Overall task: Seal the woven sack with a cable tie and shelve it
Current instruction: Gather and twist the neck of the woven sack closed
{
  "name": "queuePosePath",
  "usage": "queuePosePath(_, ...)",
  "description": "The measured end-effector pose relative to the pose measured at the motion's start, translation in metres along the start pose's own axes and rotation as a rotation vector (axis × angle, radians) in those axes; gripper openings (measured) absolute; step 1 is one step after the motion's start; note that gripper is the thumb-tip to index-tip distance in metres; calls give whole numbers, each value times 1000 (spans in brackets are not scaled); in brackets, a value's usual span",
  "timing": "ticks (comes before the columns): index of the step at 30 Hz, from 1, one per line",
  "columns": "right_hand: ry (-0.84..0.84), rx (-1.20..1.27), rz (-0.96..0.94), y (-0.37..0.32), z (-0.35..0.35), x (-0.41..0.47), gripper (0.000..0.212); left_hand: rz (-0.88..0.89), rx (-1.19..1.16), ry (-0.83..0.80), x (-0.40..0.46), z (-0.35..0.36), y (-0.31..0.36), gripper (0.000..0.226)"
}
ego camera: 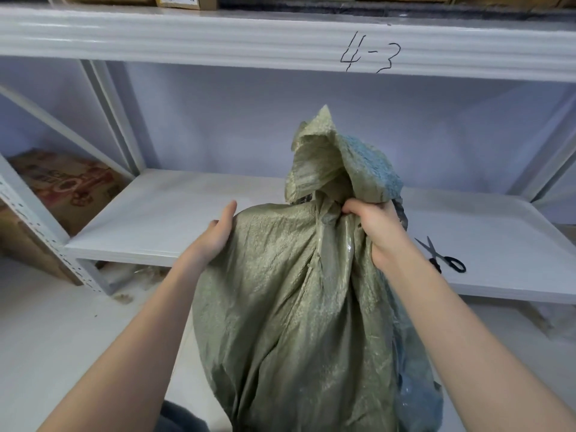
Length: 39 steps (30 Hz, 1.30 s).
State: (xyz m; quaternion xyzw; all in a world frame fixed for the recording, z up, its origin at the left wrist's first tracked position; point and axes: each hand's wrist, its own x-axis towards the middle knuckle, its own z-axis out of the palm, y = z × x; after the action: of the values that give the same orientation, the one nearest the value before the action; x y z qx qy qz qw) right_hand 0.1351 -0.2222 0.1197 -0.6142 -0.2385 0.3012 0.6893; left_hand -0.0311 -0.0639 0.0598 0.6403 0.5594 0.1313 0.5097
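- Fingers [350, 210] of the right hand [378, 227] were clamped around the sack's [290, 291] gathered neck, likely to bear its weight.
- Left hand [218, 232] lay flat and open against the sack's side, steadying it.
- Sack hung before the empty shelf [174, 213]; scissors [442, 257] lay there.
- Cable tie could not be seen.

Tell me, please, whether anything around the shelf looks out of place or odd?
Mostly tidy. The scissors lie open near the front of the shelf, beside the sack, where it might catch them. Debris lies on the floor by the rack's foot.
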Motion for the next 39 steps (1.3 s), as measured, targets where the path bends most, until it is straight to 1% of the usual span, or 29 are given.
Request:
queuePosePath(1, 3, -9, -1, 1, 2, 1, 27, 11, -20, -37, -2, -1, 1, 103)
queuePosePath(3, 12, -34, 0, 3, 5, 3, 26, 45, -71, -83, -9, -3, 9, 81)
queuePosePath(4, 18, -41, 0, 4, 7, 4, 25, 65, -97, -81, -7, -4, 12, 79)
queuePosePath(6, 11, -55, -6, 6, 10, 4, 24, 100, -135, -68, -7, -5, 17, 81)
queuePosePath(8, -4, -62, -5, 7, 15, 3, 22, 131, -161, -70, -12, -5, 22, 77)
queuePosePath(13, -25, -59, 1, 5, 23, -1, 22, 169, -89, -120, -17, -2, 26, 68)
queuePosePath(14, -20, -53, 5, 4, 23, -1, 22, 169, -49, -114, -17, -1, 25, 69)
queuePosePath(17, 2, -25, 21, 4, 23, -1, 19, 106, 114, -63, -8, -6, 12, 92)
queuePosePath(19, 13, -21, 25, 4, 22, 0, 18, 73, 143, -107, -5, -11, 4, 97)
queuePosePath(20, 11, -24, 24, 5, 21, 1, 18, 61, 108, -175, -6, -12, 4, 95)
queuePosePath(21, 8, -28, 22, 5, 21, 1, 19, 65, 40, -278, -7, -12, 6, 95)
queuePosePath(22, 2, -32, 22, 5, 20, 1, 19, 89, -42, -393, -10, -12, 10, 98)
queuePosePath(23, -8, -36, 24, 6, 20, 2, 19, 124, -133, -475, -14, -11, 14, 98)
queuePosePath(24, -14, -36, 25, 6, 21, 2, 19, 160, -235, -522, -18, -9, 20, 94)
queuePosePath(26, -13, -38, 23, 8, 21, 3, 18, 197, -428, -532, -28, -6, 30, 74)
queuePosePath(28, -5, -49, 17, 10, 21, 4, 33, 243, -525, -514, -37, -1, 36, 58)
queuePosePath(30, -5, -49, 13, 11, 21, 5, 39, 286, -607, -507, -41, 7, 39, 49)
queuePosePath(33, -21, -35, 15, 9, 20, 3, 41, 274, -747, -553, -48, 14, 41, 38)
queuePosePath(36, -56, -52, -15, 12, 23, 3, 41, 299, -768, -564, -56, 20, 44, 19)
queuePosePath(37, -73, -58, -24, 13, 25, 3, 41, 324, -764, -534, -57, 23, 45, 17)
queuePosePath(39, -121, -88, -38, 15, 29, 0, 40, 383, -721, -402, -59, 29, 49, 23)
